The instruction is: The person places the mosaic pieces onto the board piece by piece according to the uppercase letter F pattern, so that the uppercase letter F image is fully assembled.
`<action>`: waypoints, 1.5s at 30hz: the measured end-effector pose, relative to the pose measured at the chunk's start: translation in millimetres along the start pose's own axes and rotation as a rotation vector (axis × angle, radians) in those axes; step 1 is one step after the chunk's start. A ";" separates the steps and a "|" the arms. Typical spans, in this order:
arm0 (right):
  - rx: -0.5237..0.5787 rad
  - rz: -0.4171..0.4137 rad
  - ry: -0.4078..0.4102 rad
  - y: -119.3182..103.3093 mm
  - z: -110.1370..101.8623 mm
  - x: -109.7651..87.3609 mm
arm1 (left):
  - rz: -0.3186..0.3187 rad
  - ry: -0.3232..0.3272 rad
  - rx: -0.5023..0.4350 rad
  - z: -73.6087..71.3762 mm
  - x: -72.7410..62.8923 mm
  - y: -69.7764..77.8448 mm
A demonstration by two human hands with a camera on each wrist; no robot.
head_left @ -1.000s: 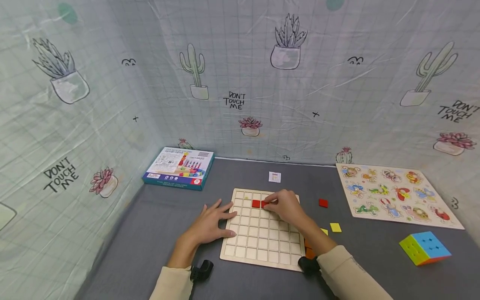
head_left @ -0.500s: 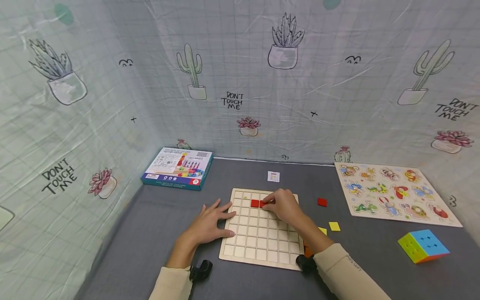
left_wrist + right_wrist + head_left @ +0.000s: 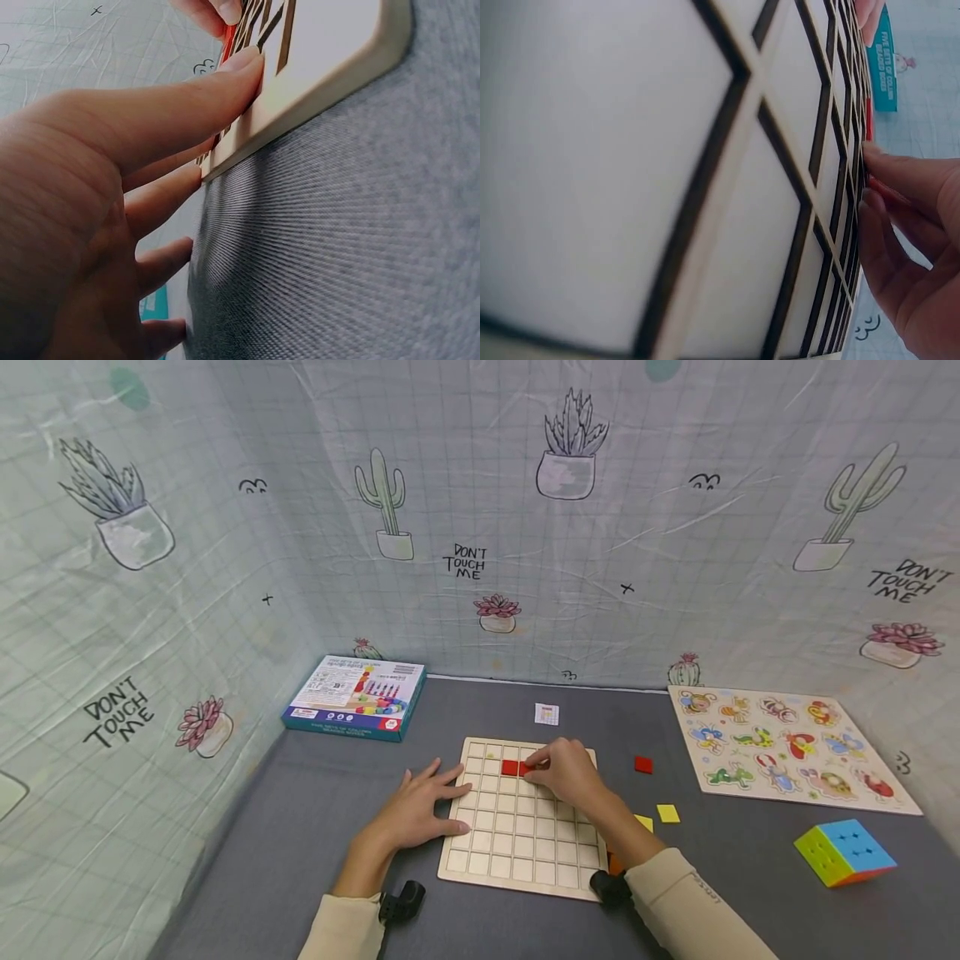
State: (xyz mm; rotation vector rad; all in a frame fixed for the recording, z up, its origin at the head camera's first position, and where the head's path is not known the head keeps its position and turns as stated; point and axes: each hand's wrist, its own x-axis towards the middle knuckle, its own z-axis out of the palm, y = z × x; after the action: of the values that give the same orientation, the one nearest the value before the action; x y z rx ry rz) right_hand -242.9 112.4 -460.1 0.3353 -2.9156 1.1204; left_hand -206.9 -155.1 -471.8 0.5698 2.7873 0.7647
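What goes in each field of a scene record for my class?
Left grip: fingers spread, touching left edge of grid board
Right grip: pinches first red tile over board
On board: second red tile, left of first
Right of board: third red tile, yellow tiles, orange piece partly hidden
Back left: teal box
Far right: insect board, cube

Left hand (image 3: 414,808) splayed; right hand (image 3: 570,774) curled in pinch.

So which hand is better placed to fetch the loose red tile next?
Likely the right hand: it is nearer the loose red tile, though it pinches another red tile. The left hand rests on the left edge of the grid board.
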 end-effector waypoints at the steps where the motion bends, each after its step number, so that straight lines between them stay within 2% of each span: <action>1: 0.003 0.001 0.001 0.2 0.3 -0.1 | 0.000 -0.001 0.002 0.4 0.0 -0.4; 14: 0.009 0.013 0.003 1.4 1.4 -0.1 | -0.001 -0.004 0.002 0.5 -0.9 1.2; 24: 0.012 0.012 -0.002 1.2 2.0 -0.2 | 0.023 -0.002 0.042 -0.3 -1.8 1.2; 30: 0.013 -0.006 -0.021 2.2 0.4 0.3 | 0.016 -0.005 0.049 -0.3 -0.8 0.8; 34: 0.003 -0.064 -0.042 7.0 -1.8 0.7 | 0.016 0.001 0.047 1.0 -0.4 -0.4; 40: 0.023 -0.209 -0.099 20.9 -8.7 -6.6 | 0.011 0.004 0.050 3.4 -1.3 -1.8; 43: 0.056 -0.242 -0.119 25.2 -17.8 -12.3 | 0.009 0.001 0.053 2.9 -1.3 -0.6; 45: 0.062 -0.229 -0.129 27.4 -27.4 -15.8 | 0.010 0.000 0.051 1.9 -1.2 0.7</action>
State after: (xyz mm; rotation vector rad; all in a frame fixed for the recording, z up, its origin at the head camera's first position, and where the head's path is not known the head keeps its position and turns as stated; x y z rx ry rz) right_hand -235.0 153.5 -459.1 0.7479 -2.8572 1.1955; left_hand -205.0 -154.2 -472.9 0.5925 2.8132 0.6975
